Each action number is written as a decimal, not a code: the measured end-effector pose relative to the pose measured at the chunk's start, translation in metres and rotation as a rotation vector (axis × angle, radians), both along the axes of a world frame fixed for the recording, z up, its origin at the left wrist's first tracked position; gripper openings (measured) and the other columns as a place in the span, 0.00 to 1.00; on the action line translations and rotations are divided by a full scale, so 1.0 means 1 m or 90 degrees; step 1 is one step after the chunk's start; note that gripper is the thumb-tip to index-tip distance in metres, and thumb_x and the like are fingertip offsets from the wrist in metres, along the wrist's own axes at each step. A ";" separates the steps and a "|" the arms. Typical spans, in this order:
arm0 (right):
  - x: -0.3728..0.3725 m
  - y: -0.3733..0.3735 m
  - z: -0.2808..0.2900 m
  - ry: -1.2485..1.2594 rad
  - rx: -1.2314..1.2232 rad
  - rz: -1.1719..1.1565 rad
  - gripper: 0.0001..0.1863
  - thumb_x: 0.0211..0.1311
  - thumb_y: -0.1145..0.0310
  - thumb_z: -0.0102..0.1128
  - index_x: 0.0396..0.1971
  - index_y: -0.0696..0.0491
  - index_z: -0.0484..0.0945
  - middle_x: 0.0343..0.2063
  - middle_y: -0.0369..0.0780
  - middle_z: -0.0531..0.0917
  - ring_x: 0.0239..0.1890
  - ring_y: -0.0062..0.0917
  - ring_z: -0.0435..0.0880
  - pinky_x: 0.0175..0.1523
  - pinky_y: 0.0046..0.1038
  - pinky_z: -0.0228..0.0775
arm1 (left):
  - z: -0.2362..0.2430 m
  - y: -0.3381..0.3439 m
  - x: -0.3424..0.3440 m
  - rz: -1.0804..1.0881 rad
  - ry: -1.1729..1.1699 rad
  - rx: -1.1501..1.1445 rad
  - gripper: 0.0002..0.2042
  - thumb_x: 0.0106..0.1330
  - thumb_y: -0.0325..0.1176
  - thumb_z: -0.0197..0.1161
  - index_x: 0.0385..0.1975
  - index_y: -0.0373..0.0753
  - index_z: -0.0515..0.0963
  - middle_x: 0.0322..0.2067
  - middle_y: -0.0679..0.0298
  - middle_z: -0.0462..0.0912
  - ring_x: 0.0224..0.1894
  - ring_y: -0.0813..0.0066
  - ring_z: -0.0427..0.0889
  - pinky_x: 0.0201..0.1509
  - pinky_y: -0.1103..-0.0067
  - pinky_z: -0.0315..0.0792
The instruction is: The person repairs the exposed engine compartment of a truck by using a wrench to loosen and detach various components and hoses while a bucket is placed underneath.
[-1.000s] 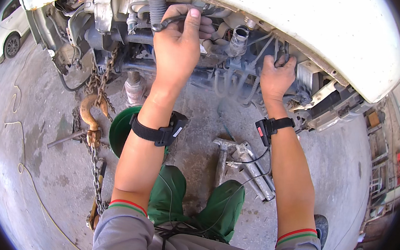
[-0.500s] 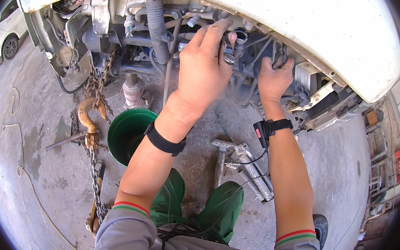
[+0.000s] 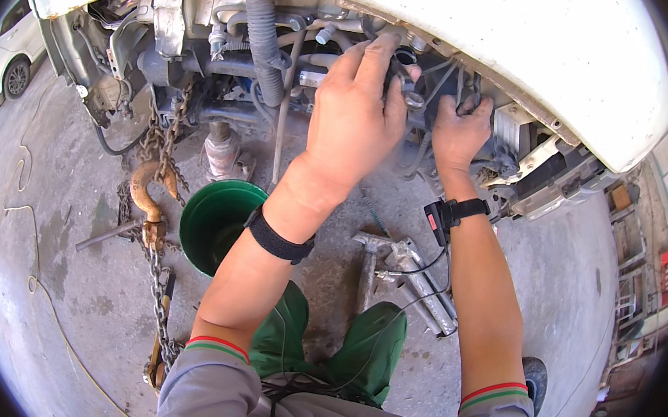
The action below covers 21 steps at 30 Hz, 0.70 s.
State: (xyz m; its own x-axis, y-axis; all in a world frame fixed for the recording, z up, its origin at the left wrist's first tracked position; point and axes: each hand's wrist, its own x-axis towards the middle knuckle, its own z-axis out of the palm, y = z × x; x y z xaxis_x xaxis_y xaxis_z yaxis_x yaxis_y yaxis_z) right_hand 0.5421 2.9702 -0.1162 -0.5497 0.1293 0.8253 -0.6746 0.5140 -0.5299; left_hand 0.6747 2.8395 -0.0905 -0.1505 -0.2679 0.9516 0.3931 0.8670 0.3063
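Note:
My left hand (image 3: 357, 123) reaches up under the white vehicle body (image 3: 446, 16), its fingers closed round a metal tool with a ring-shaped end (image 3: 413, 99). Fingers and palm hide most of that tool. Just above lies a dark round hose end (image 3: 404, 56). My right hand (image 3: 461, 135) is closed beside it, fingertips curled at two thin dark hoses (image 3: 475, 84); what lies inside the grip is hidden. Around both hands is exposed underbody with pipes and a grey corrugated hose (image 3: 263, 39). Faint haze hangs below the left hand.
A green bucket (image 3: 201, 233) stands on the concrete floor, left of my knees. Beside it a rusty hook (image 3: 143, 188) hangs on a heavy chain (image 3: 158, 288). A metal floor jack (image 3: 423, 284) lies between my legs and right arm. Shelving (image 3: 633, 282) lines the right side.
My left hand has shifted slightly to the right with the metal tool, whose ring end has turned and moved right too. My right hand stays nearly still.

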 end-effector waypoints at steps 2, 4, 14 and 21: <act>-0.001 -0.001 -0.001 -0.001 -0.005 0.005 0.17 0.48 0.67 0.64 0.30 0.61 0.67 0.21 0.48 0.78 0.25 0.48 0.79 0.37 0.41 0.73 | 0.005 0.006 0.000 0.018 0.016 -0.006 0.17 0.62 0.24 0.63 0.51 0.32 0.76 0.42 0.47 0.82 0.41 0.48 0.83 0.43 0.67 0.78; -0.003 0.000 -0.002 -0.006 -0.013 0.010 0.17 0.48 0.67 0.64 0.29 0.61 0.67 0.20 0.48 0.77 0.25 0.48 0.79 0.37 0.41 0.73 | 0.010 0.015 0.001 0.023 -0.035 0.023 0.18 0.61 0.24 0.62 0.52 0.32 0.75 0.41 0.45 0.82 0.40 0.47 0.83 0.43 0.67 0.78; 0.004 -0.005 0.001 -0.037 -0.047 0.032 0.16 0.48 0.66 0.63 0.28 0.60 0.68 0.19 0.45 0.75 0.22 0.43 0.75 0.36 0.38 0.72 | 0.014 -0.052 0.015 -0.510 0.106 0.655 0.19 0.79 0.44 0.46 0.47 0.31 0.74 0.34 0.58 0.82 0.35 0.71 0.82 0.43 0.76 0.78; -0.002 0.001 -0.001 -0.014 -0.016 0.011 0.17 0.47 0.67 0.64 0.30 0.62 0.68 0.19 0.44 0.77 0.22 0.40 0.78 0.35 0.36 0.74 | 0.019 -0.044 -0.006 -0.540 -0.023 0.592 0.11 0.76 0.33 0.52 0.44 0.29 0.74 0.35 0.55 0.84 0.32 0.70 0.84 0.38 0.78 0.79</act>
State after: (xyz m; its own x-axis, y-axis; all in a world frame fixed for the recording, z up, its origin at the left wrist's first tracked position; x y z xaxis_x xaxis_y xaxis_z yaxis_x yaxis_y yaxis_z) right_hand 0.5403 2.9707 -0.1176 -0.5697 0.1394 0.8099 -0.6716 0.4890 -0.5566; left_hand 0.6689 2.7954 -0.0715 -0.6252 -0.6394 0.4475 0.6983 -0.2023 0.6866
